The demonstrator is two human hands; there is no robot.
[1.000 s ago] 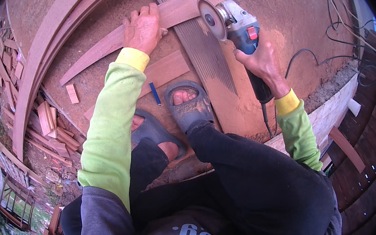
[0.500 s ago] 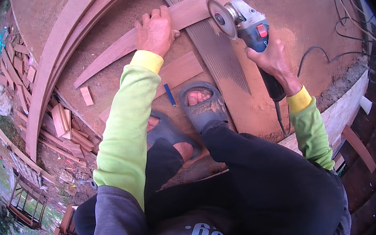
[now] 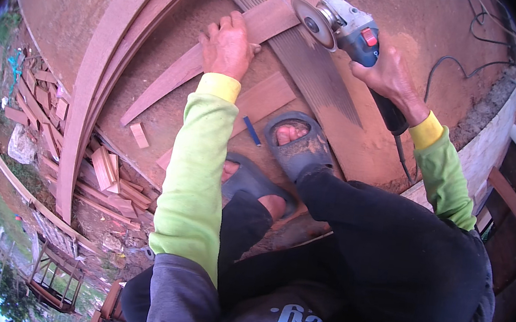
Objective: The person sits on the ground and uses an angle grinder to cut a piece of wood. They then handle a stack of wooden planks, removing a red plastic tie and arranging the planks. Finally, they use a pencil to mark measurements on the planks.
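My left hand (image 3: pixel 227 48) presses down on a tapered, curved wooden board (image 3: pixel 274 20), its fingers bent over the far edge and the thumb out to the right. My right hand (image 3: pixel 392 81) is wrapped round the body of an angle grinder (image 3: pixel 353 30) with a red switch. The grinder's round disc (image 3: pixel 312 24) is at the board's right-hand edge near the far end; whether they touch I cannot tell. Beneath the curved board lies a ridged board (image 3: pixel 319 72), slanting across the dusty floor.
Long curved wooden strips (image 3: pixel 106 48) arch along the left. Offcuts (image 3: pixel 39 101) are heaped beyond them. Near my sandalled feet lie a flat plank (image 3: pixel 268 102), a small blue stick-like thing (image 3: pixel 252 131) and a wood scrap (image 3: pixel 139 135). A black cord (image 3: pixel 451 61) loops at the right.
The whole view has shifted a little, so the scene sits further right. My hands, the board and the grinder keep nearly the same places relative to each other.
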